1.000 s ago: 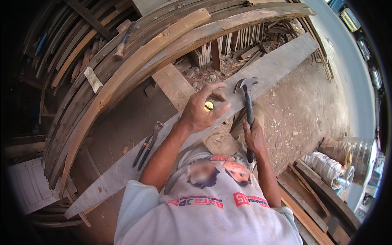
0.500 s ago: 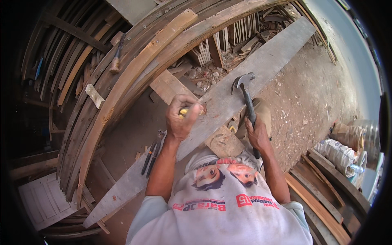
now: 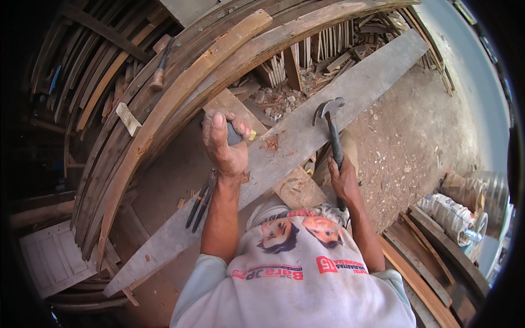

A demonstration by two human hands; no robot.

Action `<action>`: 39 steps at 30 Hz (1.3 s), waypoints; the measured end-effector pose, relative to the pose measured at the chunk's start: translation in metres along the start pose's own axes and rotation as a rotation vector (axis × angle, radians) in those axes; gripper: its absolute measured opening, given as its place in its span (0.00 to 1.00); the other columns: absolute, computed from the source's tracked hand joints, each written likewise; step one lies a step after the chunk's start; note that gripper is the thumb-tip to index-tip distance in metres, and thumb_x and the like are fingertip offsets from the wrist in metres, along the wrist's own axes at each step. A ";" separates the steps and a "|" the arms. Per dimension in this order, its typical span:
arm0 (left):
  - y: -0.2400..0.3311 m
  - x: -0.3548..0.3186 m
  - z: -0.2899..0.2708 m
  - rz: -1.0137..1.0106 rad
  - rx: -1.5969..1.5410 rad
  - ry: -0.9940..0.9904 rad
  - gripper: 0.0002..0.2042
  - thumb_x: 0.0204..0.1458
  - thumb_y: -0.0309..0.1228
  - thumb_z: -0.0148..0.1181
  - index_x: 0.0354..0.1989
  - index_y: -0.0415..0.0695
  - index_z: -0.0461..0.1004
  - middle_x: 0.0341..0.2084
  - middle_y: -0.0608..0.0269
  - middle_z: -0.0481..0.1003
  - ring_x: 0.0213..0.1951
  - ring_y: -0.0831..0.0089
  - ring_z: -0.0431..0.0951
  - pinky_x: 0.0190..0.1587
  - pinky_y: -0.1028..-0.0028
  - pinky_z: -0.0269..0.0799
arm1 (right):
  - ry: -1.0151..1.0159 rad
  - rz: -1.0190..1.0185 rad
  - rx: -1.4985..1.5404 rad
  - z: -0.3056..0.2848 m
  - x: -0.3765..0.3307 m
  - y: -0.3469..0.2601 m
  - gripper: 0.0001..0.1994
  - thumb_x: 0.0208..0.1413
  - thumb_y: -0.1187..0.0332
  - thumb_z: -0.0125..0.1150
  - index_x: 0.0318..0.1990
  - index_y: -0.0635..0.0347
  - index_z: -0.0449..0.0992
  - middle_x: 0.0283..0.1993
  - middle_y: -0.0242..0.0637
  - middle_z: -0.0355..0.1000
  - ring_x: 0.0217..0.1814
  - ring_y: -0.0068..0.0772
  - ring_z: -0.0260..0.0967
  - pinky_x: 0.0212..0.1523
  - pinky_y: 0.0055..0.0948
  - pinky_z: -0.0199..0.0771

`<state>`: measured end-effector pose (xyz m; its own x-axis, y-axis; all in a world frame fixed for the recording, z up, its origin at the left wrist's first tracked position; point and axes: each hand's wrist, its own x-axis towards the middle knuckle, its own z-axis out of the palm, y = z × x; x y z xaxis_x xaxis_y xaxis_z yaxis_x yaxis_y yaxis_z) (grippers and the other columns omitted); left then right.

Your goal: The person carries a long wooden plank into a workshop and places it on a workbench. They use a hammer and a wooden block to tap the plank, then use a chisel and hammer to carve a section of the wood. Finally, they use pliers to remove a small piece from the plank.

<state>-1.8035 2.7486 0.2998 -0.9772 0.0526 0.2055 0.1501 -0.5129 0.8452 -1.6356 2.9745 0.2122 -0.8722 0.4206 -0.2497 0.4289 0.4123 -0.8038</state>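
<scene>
My left hand (image 3: 226,143) is closed around a dark grey thing with a yellow end (image 3: 252,134), mostly hidden by the fingers; its kind is unclear. It is held above the left edge of a long grey plank (image 3: 361,82). In my right hand (image 3: 345,179) is a claw hammer (image 3: 334,134), gripped by its dark handle with the head pointing away over the plank. Reddish-brown wood chips (image 3: 272,143) lie on the plank. Closer to me on it, left of my left forearm, rests a pair of pincers (image 3: 202,203) with dark and orange handles.
Big curved timbers (image 3: 180,93) are stacked on the left, with a brush-like tool (image 3: 158,74) and a small wood block (image 3: 128,119) on them. A short board (image 3: 299,188) crosses beneath the plank. Scrap wood lies beyond; more boards (image 3: 421,273) and a white sack (image 3: 448,212) are at right.
My left hand has moved left and away from the plank's middle, turning so the grey part shows. The chips it covered are uncovered. My right hand and the hammer have hardly moved.
</scene>
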 end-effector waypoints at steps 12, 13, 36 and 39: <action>-0.029 0.018 -0.001 -0.439 -0.075 0.187 0.20 0.61 0.50 0.62 0.35 0.46 0.68 0.22 0.64 0.68 0.25 0.73 0.69 0.30 0.73 0.67 | -0.012 0.002 0.000 -0.001 0.002 0.004 0.18 0.69 0.58 0.55 0.49 0.68 0.69 0.29 0.55 0.73 0.31 0.55 0.72 0.36 0.47 0.71; -0.031 0.018 0.000 -0.440 -0.039 0.200 0.20 0.62 0.51 0.60 0.35 0.46 0.68 0.22 0.64 0.68 0.25 0.73 0.69 0.29 0.73 0.68 | -0.002 -0.012 -0.003 -0.001 0.002 0.006 0.18 0.69 0.58 0.55 0.48 0.68 0.69 0.29 0.55 0.73 0.31 0.54 0.72 0.36 0.47 0.71; -0.061 0.034 -0.016 -0.504 -0.124 0.163 0.24 0.56 0.55 0.68 0.38 0.47 0.69 0.26 0.67 0.69 0.26 0.77 0.69 0.30 0.76 0.68 | 0.004 -0.058 -0.001 0.000 0.006 0.005 0.18 0.70 0.57 0.54 0.48 0.67 0.69 0.30 0.53 0.72 0.33 0.49 0.71 0.39 0.45 0.71; -0.062 0.025 -0.021 -0.501 -0.112 0.130 0.23 0.56 0.53 0.70 0.39 0.46 0.69 0.27 0.67 0.70 0.26 0.78 0.69 0.31 0.76 0.69 | 0.003 -0.060 -0.039 -0.002 0.002 0.002 0.18 0.69 0.57 0.54 0.48 0.67 0.69 0.31 0.54 0.71 0.34 0.49 0.70 0.40 0.45 0.71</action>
<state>-1.8401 2.7644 0.2419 -0.9367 0.2120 -0.2788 -0.3500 -0.5408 0.7648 -1.6357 2.9783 0.2110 -0.8957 0.3970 -0.2002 0.3850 0.4675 -0.7957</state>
